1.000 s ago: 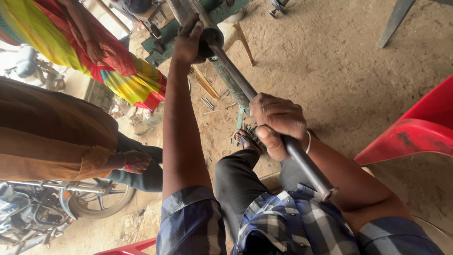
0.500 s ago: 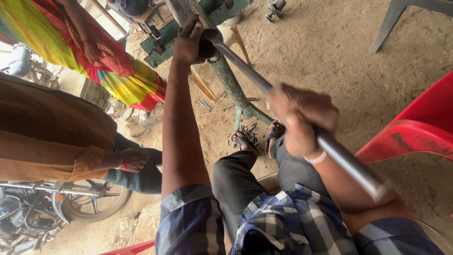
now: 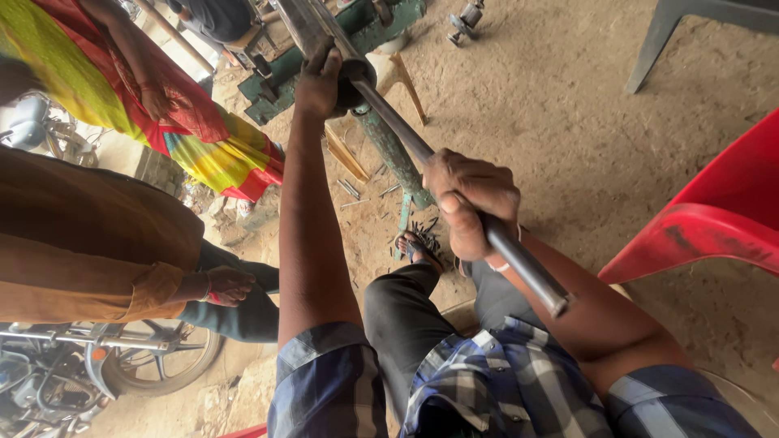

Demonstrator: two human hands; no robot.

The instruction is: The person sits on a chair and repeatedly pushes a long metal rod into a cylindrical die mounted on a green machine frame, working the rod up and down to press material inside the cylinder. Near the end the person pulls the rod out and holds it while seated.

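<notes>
A dirt-floor workshop: green metal machine (image 3: 341, 49), scattered nails (image 3: 426, 231), parked motorcycle (image 3: 97, 365).

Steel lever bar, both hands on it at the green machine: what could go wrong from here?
1. The right hand grips the long steel bar bare, mid-length; if that grip slips, the free end could swing toward the person's lap.
2. The left hand rests at the bar's joint with the green machine, a likely pinch point.
3. A sandalled foot sits beside loose metal scraps on the dirt floor.
</notes>
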